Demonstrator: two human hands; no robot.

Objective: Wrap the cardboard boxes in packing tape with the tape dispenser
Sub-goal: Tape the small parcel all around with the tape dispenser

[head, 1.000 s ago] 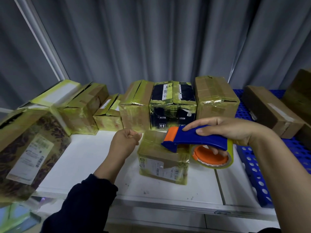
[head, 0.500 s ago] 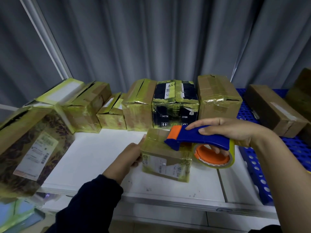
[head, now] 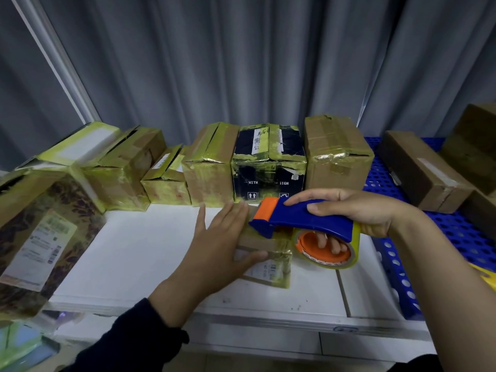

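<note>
At the centre of the white counter (head: pixel 134 251) sits a small taped box (head: pixel 271 267). The left grip (head: pixel 222 242) lies flat across its top from the 9 o'clock side, fingers straight, thumb along the front face. The right grip (head: pixel 357 210) is curled round the blue-and-orange tape dispenser (head: pixel 303 218), whose nose is over the box's top at 3 o'clock. More taped boxes (head: pixel 209 167) line the counter at 12 o'clock.

Grey curtain (head: pixel 241 63) behind; white table (head: pixel 134 251); blue perforated panel (head: pixel 387 267) at right.
</note>
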